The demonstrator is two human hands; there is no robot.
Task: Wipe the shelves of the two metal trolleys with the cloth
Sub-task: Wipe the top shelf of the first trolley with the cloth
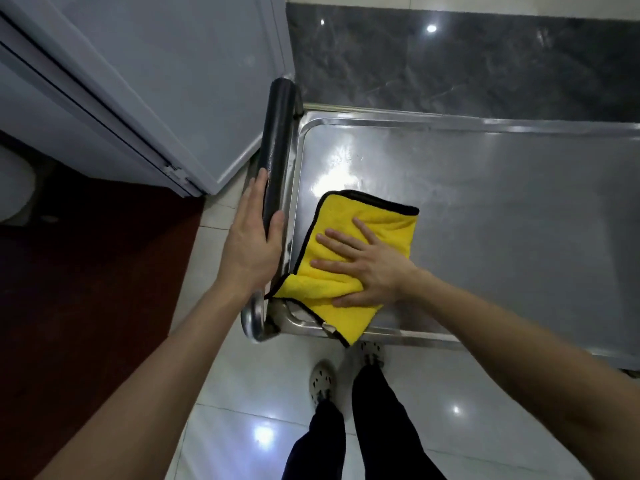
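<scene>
A steel trolley stands in front of me, its top shelf (485, 209) shiny and bare. A yellow cloth with black edging (374, 220) lies folded on the shelf's near left corner, one corner hanging over the front rim. My right hand (363, 268) presses flat on the cloth, fingers spread. My left hand (252, 244) wraps the trolley's black padded push handle (277, 147) at the left end, thumb on the inner side. Only one trolley is in view, and its lower shelves are hidden.
A grey door and frame (156, 81) stand close at the left, touching the handle's far end. A dark marble wall base (450, 60) runs behind the trolley. Glossy white floor tiles (263, 393) lie below, with a dark red mat (97, 271) at the left. My feet are beside the trolley's front edge.
</scene>
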